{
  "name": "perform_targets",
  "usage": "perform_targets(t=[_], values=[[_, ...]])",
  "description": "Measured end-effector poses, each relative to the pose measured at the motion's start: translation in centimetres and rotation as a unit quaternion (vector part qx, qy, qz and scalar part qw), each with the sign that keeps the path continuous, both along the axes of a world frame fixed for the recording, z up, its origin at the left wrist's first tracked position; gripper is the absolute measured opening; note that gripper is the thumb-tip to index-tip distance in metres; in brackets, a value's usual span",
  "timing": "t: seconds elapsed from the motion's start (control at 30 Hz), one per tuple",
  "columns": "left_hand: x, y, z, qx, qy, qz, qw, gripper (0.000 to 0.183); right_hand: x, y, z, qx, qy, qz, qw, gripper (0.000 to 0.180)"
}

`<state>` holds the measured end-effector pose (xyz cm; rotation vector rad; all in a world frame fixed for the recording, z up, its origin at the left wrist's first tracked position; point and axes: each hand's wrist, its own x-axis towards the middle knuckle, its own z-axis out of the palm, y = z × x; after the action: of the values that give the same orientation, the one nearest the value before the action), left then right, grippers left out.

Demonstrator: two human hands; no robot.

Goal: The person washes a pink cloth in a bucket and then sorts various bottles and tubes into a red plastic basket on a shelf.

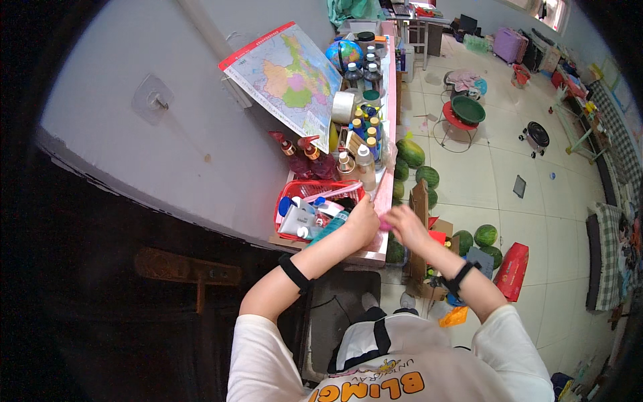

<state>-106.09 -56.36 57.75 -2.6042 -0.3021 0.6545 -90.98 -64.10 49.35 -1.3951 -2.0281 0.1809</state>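
My left hand [363, 221] is at the right side of a red plastic basket [277, 211], its fingers closed around a thin, light item whose kind is unclear. Close to its right is my right hand [406, 224], blurred, with its fingertips at a small pink item [386, 224] over the edge of the pink-edged shelf top [386, 196]. Whether it grips the pink item cannot be told. The basket holds a white tube [296, 221], a teal bottle [329, 228], a pink strip [335, 191] and other toiletries.
Behind the basket stand dark red pump bottles [321, 163], a clear bottle [365, 168], several blue bottles with gold caps, a white roll [343, 107] and a globe [344, 54]. A map [296, 80] leans on the wall. Watermelons [411, 153] and a cardboard box [418, 216] are on the floor at right.
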Motion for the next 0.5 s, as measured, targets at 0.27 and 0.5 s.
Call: perform_targets(t=[0.27,0.5], values=[[1.6,-0.1,-1.2,0.000,-0.041,-0.009,0.999,0.021,5.0,8.8,0.5,0.027,-0.036,-0.148,0.988,0.034],[1.1,-1.1,-0.4,0.012,-0.009,0.022,1.000,0.041,1.2,4.1,-0.2,0.039,-0.040,-0.040,0.998,0.034]])
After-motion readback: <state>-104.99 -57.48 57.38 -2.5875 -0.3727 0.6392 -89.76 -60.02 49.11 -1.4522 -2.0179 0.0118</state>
